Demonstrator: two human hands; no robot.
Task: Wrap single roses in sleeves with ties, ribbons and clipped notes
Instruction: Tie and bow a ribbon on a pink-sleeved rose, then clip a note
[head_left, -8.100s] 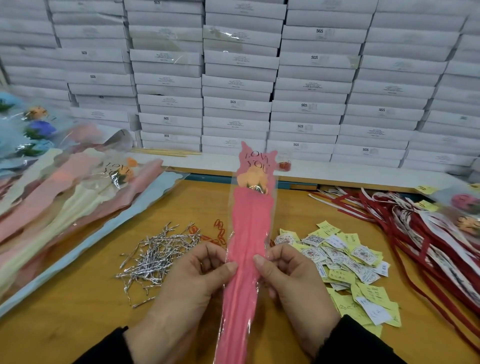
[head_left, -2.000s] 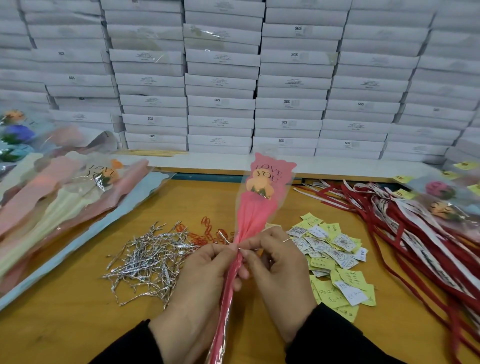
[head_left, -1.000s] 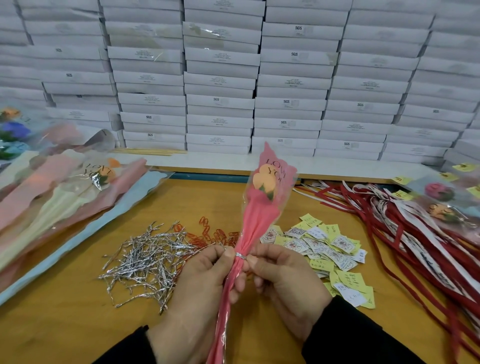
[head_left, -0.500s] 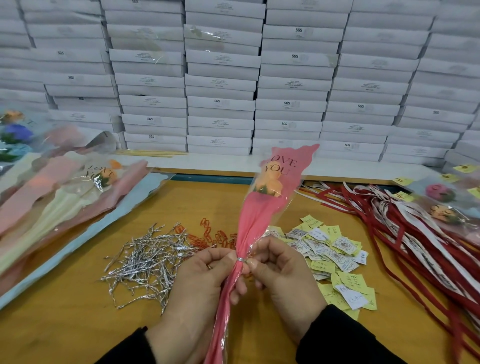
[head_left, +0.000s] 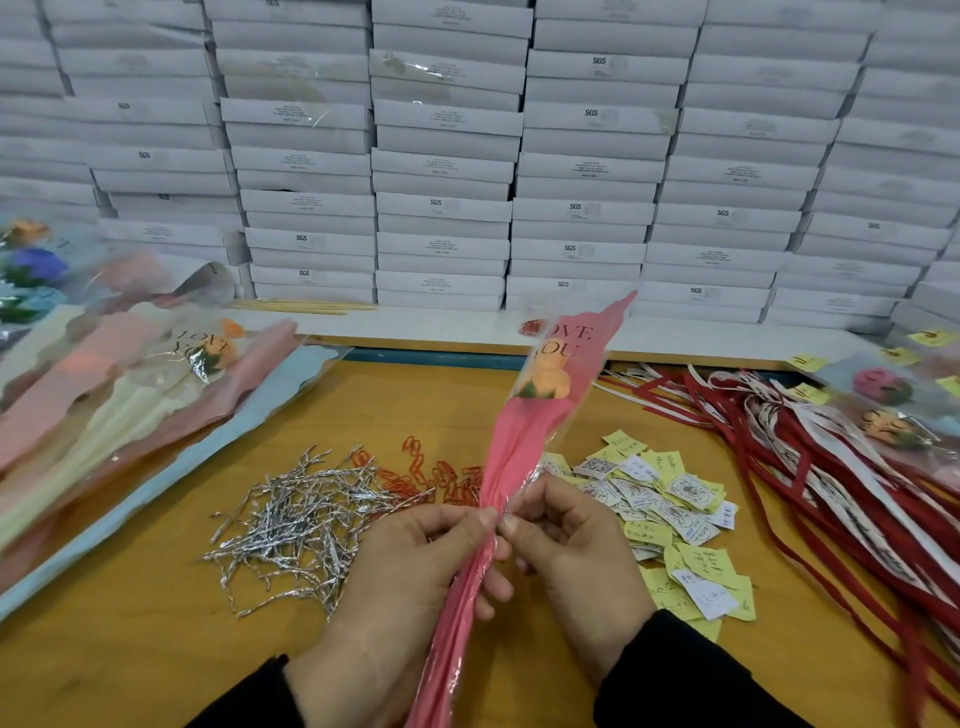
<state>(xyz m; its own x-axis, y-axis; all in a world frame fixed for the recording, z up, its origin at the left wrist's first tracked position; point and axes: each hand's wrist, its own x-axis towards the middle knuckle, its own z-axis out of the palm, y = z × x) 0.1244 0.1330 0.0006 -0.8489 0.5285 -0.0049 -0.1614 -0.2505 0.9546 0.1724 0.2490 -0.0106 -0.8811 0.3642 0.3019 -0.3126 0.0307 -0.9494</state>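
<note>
At mid-sleeve, left hand (head_left: 415, 582) and right hand (head_left: 571, 561) fingers pinch the gathered pink sleeve (head_left: 524, 447).

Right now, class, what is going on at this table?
A person is wrapping a single orange rose in a pink sleeve. The left hand grips the gathered sleeve below the bloom, while the right hand pinches it at the same spot, where a tie would go; the tie itself is hidden by the fingers. On the table lie silver twist ties, red paper clips, yellow notes and red ribbons.
</note>
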